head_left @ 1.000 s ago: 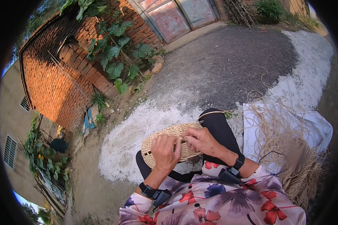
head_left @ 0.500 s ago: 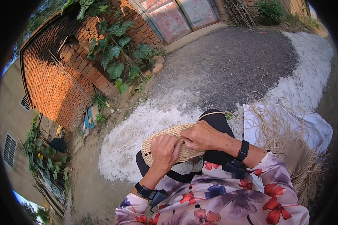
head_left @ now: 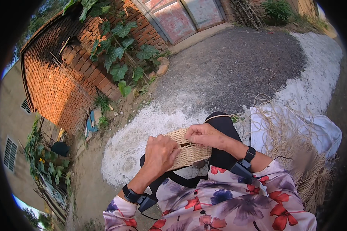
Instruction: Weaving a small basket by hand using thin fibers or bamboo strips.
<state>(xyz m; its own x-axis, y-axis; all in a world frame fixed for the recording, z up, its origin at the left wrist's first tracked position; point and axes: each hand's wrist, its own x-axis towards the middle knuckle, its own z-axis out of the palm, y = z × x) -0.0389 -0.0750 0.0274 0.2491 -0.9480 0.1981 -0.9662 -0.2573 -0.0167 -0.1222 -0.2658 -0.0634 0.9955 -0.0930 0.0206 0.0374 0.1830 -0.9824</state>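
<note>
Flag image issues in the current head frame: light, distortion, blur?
Head view: direct sun on the brick wall, cut by a slanting shadow; head view: left hand, right hand and woven panel sit in soft shade, weave readable; head view: fisheye bows the wall's outline, rim goes black; head view: a hazy patch blurs part of the cord pile, cause unclear.
</note>
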